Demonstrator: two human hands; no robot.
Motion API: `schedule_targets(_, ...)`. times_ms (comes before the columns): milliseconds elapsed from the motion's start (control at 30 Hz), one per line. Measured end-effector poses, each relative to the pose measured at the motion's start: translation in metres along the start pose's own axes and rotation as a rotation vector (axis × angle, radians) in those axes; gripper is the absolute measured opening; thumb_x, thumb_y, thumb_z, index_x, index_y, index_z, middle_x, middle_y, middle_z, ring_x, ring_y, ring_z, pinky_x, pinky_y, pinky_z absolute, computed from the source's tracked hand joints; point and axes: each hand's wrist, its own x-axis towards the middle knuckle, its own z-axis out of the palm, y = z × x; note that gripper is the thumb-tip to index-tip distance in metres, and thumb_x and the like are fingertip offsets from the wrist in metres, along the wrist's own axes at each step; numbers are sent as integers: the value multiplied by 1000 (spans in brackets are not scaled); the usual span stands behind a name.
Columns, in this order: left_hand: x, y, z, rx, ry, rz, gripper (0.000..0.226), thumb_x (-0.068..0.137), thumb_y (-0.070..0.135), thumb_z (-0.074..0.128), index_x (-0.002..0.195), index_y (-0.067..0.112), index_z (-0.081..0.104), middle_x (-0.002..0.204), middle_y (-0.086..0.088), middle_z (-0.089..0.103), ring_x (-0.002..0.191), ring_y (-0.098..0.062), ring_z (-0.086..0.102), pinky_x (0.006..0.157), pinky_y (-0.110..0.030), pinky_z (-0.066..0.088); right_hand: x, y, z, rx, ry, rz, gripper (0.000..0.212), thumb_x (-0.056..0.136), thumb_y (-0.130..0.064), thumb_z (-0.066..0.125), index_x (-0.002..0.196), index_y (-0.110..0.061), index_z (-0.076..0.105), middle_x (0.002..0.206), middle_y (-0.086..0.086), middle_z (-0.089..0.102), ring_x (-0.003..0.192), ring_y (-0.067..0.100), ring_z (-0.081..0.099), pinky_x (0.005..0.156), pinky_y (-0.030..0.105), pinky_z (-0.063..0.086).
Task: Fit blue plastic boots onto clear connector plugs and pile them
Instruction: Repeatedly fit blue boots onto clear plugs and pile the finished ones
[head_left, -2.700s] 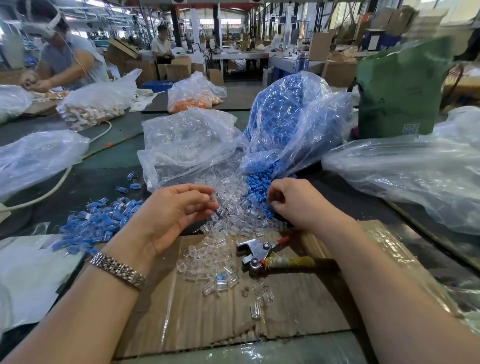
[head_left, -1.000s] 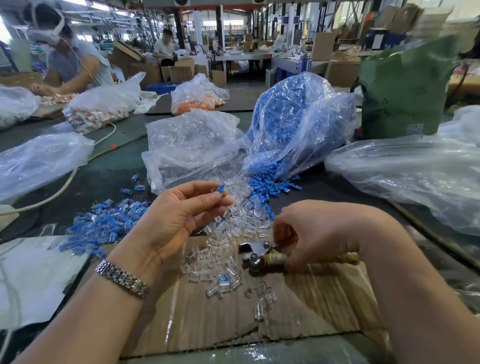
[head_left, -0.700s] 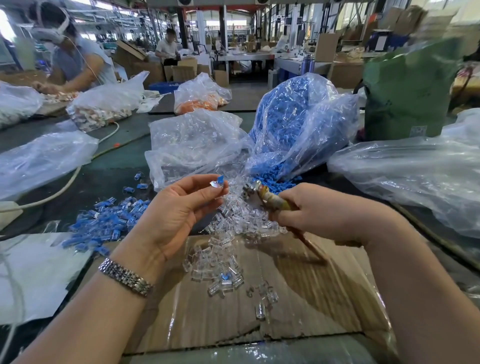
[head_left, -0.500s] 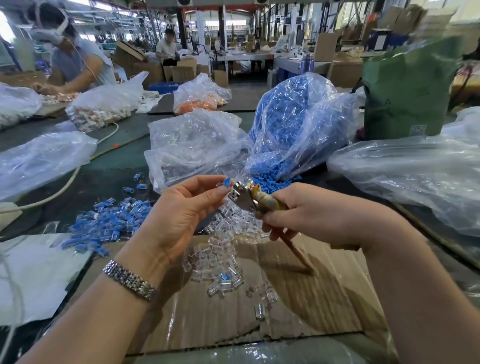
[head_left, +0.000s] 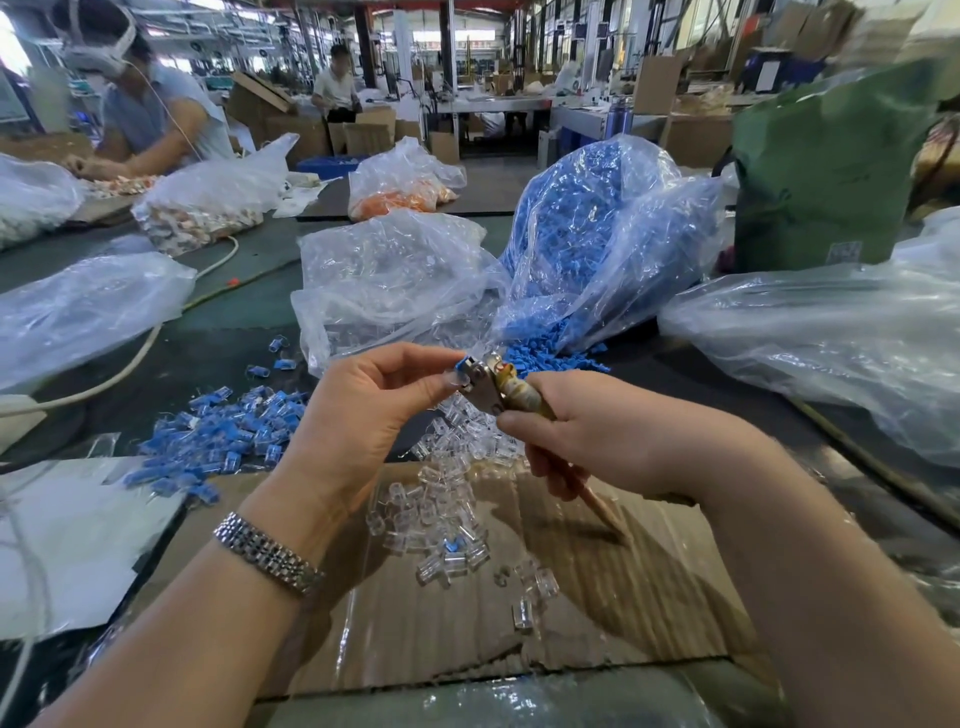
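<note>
Pliers (head_left: 485, 387) sit in the right hand (head_left: 597, 436), whose grip is curled round the taped handles – the metal head meets a small blue boot (head_left: 460, 367) pinched between the left hand's (head_left: 363, 410) thumb and fingertips at the centre of the frame. Whether a clear plug sits inside that boot cannot be told. Below the hands, loose clear plugs (head_left: 441, 519) lie scattered over a cardboard sheet (head_left: 597, 623) on the bench. Fitted blue pieces (head_left: 223, 436) form a pile at centre left. Behind, a clear bag (head_left: 395, 280) of plugs and a bag of blue boots (head_left: 587, 244) stand side by side – boots spill from the blue bag's mouth. A green bag (head_left: 831, 166) at upper right carries a small label, too blurred to read. A metal bracelet (head_left: 267, 553) circles the left wrist.
</note>
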Motion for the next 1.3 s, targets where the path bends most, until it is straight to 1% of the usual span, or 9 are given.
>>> schedule_targets(167, 5, -4, -5, 33, 31, 37, 20, 77, 16, 78, 96, 20, 81, 96, -2, 80, 96, -16, 75, 84, -24, 59, 5, 1, 5, 37, 34, -26, 34, 106, -37, 47, 83, -12, 45, 61, 6, 59, 42, 16, 56, 48, 27, 48)
schedule_targets(333, 2, -5, -4, 36, 18, 41, 20, 75, 17, 77, 94, 22, 82, 95, -1, 80, 94, -15, 75, 82, -18, 57, 6, 3, 5, -16, 27, -30, 39, 104, -47, 47, 81, -14, 46, 53, -1, 59, 43, 16, 57, 53, 30, 52)
schedule_targets(500, 4, -1, -4, -18, -10, 43, 24, 76, 13, 74, 99, 13, 78, 98, -4, 79, 98, -17, 74, 91, -25, 58, 6, 9, -2, 130, 10, -22, 50, 101, -53, 48, 95, -4, 57, 64, 4, 69, 57, 24, 71, 54, 27, 54)
schedule_targets(567, 3, 0, -3, -11, -47, 30, 25, 74, 16, 74, 98, 13, 78, 97, -4, 79, 95, -15, 74, 86, -21, 58, 4, 12, -7, 175, -41, -1, 49, 100, -52, 49, 98, -5, 60, 67, 5, 72, 62, 27, 74, 57, 28, 57)
schedule_targets(633, 4, -1, -2, 18, -54, 43, 25, 73, 18, 74, 98, 14, 78, 96, -3, 80, 94, -15, 75, 82, -18, 57, 5, 14, -6, 166, -48, -4, 49, 101, -53, 47, 96, -5, 59, 65, 4, 70, 58, 25, 72, 57, 29, 56)
schedule_targets(900, 5, -8, -6, 47, 37, 101, 20, 76, 16, 76, 95, 20, 81, 98, -1, 80, 99, -18, 74, 90, -28, 59, 14, 4, 10, 41, 51, -55, 63, 100, -59, 41, 88, 1, 55, 61, 9, 64, 45, 21, 62, 51, 29, 49)
schedule_targets(1067, 10, -3, -14, 56, 45, 84, 24, 76, 16, 78, 100, 18, 77, 97, 1, 79, 96, -14, 73, 89, -21, 58, 1, 7, -6, 8, 11, -67, 40, 99, -51, 53, 91, -12, 57, 74, 7, 70, 61, 19, 70, 59, 30, 55)
schedule_targets(1200, 14, -3, -40, 474, 179, 58, 24, 88, 4, 73, 98, 26, 75, 88, 6, 73, 76, 0, 67, 67, -14, 51, -11, 16, -22, -229, -59, -78, 22, 85, -45, 75, 84, -29, 60, 74, -9, 63, 61, 1, 55, 62, 26, 43)
schedule_targets(1300, 16, -5, -49, 925, 264, 2, 21, 87, 8, 65, 89, 27, 75, 88, 1, 69, 72, -12, 61, 63, -29, 46, -13, 17, -19, -335, -146, -74, 28, 75, -37, 84, 81, -35, 57, 77, -12, 60, 68, 1, 54, 64, 22, 43)
